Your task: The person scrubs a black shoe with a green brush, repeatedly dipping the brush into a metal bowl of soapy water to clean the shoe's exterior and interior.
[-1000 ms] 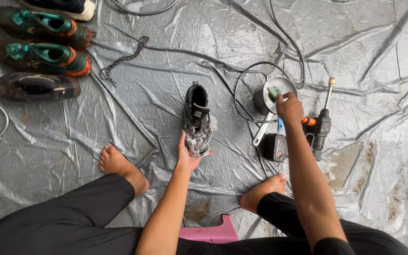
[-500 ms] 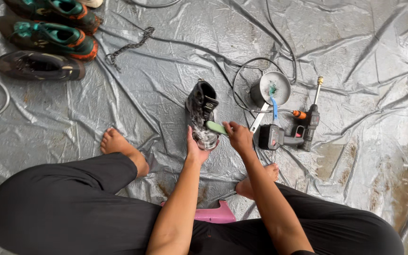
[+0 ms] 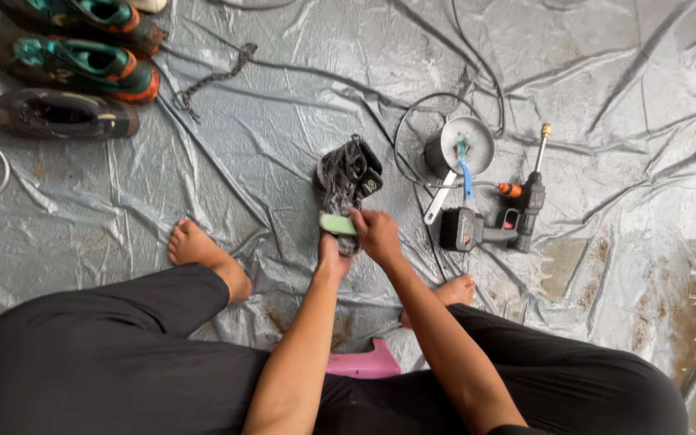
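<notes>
Shoe (image 3: pixel 346 181), dark and muddy, stands in the middle of the grey plastic sheet (image 3: pixel 283 105), toe pointing away, between the person's bare feet.

Far left, three more shoes lie in a row: two green-and-orange ones (image 3: pixel 82 64) and, nearer, a dark one (image 3: pixel 62 114). A short chain (image 3: pixel 215 76) lies just right of them.

The left hand (image 3: pixel 332 259) is closed around the heel end of the shoe from the near side, steadying it. The right hand (image 3: pixel 378 234), just beside it, is closed on a pale green brush (image 3: pixel 337 223), which is pressed against the near part of the shoe.

To scrub well here, it seems best to keep the left hand firm so the shoe does not roll on the slick sheet, and to work the brush in short strokes away from the gripping fingers. Turning the shoe a little at a time would likely reach the seams and sole edge, where the dirt looks thickest.

Right of the shoe, a small metal pot (image 3: pixel 465 149) holds a blue-handled brush (image 3: pixel 466 165). Nearer and further right lies a handheld spray gun (image 3: pixel 497 221) with a brass nozzle, its hose looping round the pot. A pink stool (image 3: pixel 364 364) shows under the person.
</notes>
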